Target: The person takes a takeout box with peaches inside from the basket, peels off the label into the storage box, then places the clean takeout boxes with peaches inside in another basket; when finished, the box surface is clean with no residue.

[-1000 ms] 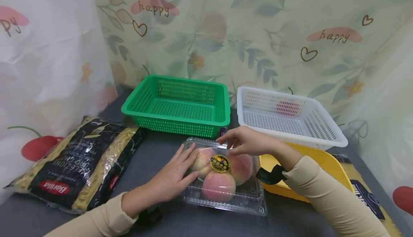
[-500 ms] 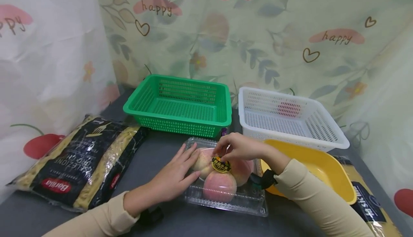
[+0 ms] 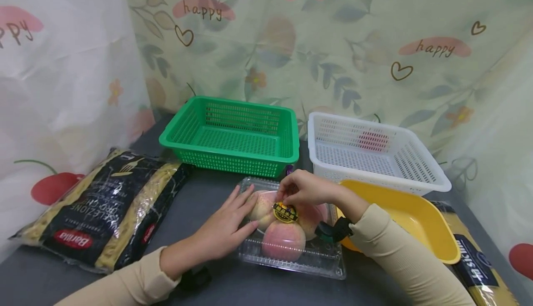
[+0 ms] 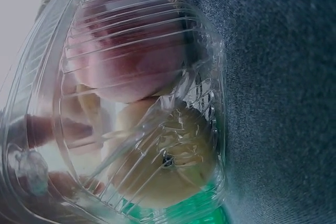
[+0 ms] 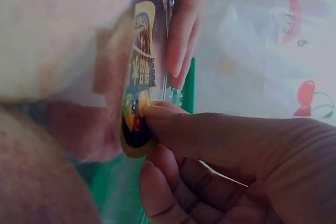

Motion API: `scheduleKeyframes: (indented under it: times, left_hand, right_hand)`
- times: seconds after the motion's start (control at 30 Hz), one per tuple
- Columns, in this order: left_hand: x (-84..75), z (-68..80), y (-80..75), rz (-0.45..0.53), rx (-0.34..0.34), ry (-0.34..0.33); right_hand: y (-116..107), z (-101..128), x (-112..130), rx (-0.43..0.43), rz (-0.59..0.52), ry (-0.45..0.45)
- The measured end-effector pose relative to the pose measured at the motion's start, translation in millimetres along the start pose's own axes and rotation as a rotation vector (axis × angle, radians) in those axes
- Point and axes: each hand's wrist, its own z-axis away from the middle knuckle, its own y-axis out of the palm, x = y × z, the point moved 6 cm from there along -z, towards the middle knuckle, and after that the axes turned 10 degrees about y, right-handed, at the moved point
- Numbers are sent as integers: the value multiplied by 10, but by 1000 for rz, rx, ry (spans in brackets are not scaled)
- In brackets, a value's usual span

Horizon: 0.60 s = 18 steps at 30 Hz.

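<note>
Clear peach box (image 3: pixel 291 246) sits on the bench (image 3: pixel 208 190) right btwn your hands, in front of the green basket (image 3: pixel 231 134). Your left hand (image 3: pixel 222 229) lies flat, fingers straight, against the box's left side/lid. Your right hand (image 3: pixel 306 189) is over the lid's far edge, fingers curled, fingertips pinching at the round sticker (image 3: pixel 285 213). Yellow bowl (image 3: pixel 410 215) just right of the box.

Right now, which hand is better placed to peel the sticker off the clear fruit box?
The right hand, probably. Its fingertips already touch the edge of the sticker on the box. The left hand lies flat on the box's left side, steadying it.
</note>
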Motion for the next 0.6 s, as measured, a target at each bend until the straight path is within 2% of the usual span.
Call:
scheduleKeyframes:
  times: [0.27, 0.6]
  left_hand:
    - [3, 3, -3, 2, 0, -1]
    - [6, 6, -3, 6, 6, -17]
  right_hand:
    - [0, -1, 5, 9, 4, -4]
    - [21, 25, 2, 53, -60, 10]
